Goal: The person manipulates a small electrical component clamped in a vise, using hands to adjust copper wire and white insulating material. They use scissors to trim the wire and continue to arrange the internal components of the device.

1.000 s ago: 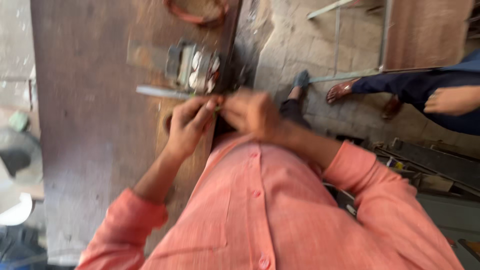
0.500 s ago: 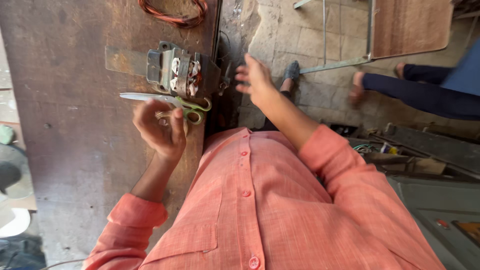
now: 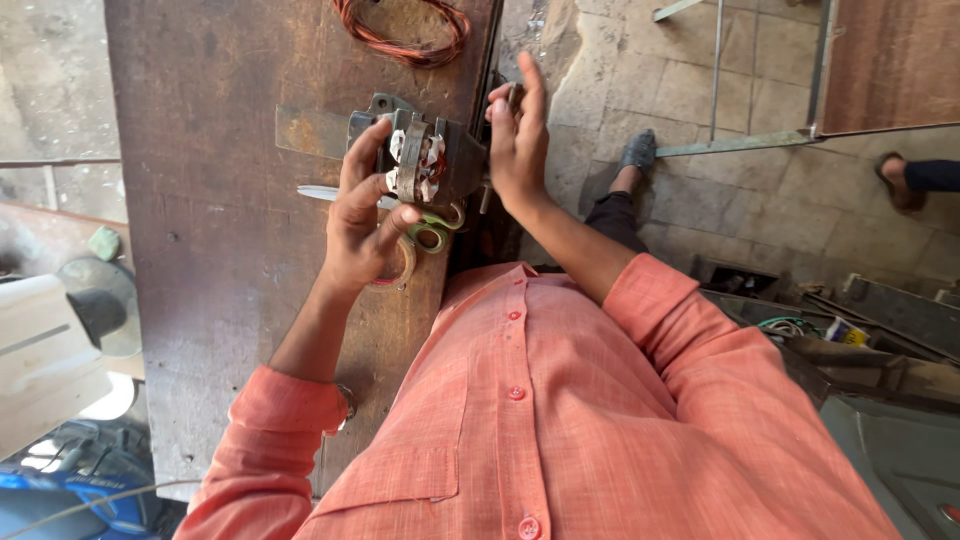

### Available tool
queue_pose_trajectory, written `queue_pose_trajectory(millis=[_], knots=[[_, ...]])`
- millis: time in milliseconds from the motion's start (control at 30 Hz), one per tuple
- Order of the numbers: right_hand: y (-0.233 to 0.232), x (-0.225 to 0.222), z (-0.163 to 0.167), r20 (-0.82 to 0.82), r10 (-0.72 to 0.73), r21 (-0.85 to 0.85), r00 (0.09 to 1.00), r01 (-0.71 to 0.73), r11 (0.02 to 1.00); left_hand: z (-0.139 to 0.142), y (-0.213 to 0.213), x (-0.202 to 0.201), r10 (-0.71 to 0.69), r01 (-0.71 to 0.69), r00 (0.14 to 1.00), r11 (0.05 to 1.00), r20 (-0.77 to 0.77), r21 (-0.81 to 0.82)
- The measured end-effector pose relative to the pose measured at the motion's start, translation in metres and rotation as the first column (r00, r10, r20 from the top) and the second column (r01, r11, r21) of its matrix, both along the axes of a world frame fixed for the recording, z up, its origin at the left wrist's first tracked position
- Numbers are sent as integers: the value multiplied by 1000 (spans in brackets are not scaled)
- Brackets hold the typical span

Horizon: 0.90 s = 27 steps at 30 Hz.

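Fingers of the left hand [image 3: 365, 225] grip the motor stator [image 3: 420, 160] on the wooden worktop [image 3: 220, 250], over green-handled scissors [image 3: 425, 228]; the right hand [image 3: 518, 140] is open, just right of it.

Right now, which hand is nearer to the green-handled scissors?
Left. The left hand rests over the scissors on the wooden table; the right hand is apart, beside the motor stator.

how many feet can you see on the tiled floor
2: one in a dark shoe just past the bench edge, beyond the person's right hand; another person's sandalled foot at the far right edge. More may be hidden outside the view.
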State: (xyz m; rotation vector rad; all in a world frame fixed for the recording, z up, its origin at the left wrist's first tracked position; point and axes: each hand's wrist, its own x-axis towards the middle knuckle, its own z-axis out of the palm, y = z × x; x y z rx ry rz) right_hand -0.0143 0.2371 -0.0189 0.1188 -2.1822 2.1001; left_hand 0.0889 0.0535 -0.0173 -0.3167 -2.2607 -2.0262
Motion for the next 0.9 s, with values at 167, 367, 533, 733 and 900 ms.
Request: queue_pose_trajectory(millis=[167,367,533,733,900], knots=[[13,-16,-10,1,43,-153,999,-42,987,15,6,-11,4,-10,999,991,45,131],[51,2,-22,-68,246,145,967,-234,961,39,14,-19,11,-266,898,809,440,524],[78,45,-27,-560,490,491,668,-208,846,46,10,-25,-107,-346,808,711,580,613],[106,62,-68,-559,724,688,405,-262,677,42,12,-20,-106,-334,778,764,619,551],[96,63,-72,-527,560,609,639,-176,773,47,12,-21,-92,-280,773,838,628,468]])
